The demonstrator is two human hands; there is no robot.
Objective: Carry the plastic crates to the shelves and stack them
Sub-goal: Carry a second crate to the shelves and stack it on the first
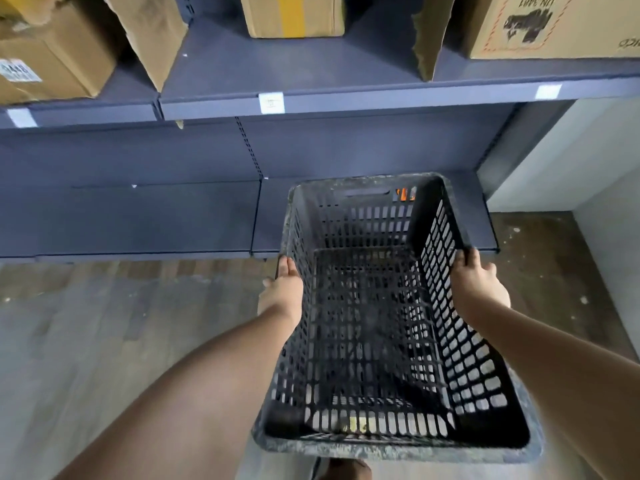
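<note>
Crate: black, slotted grid walls, orange patch far end | Shelves: slate blue, white labels | Boxes: brown cardboard, one yellow-taped | Floor: grey-brown, speckled.

The person's two arms are bare, with no sleeves. The left hand and the right hand wear no gloves, rings or watch. At the bottom middle of the frame, a foot shows, too dim to tell more.
</note>
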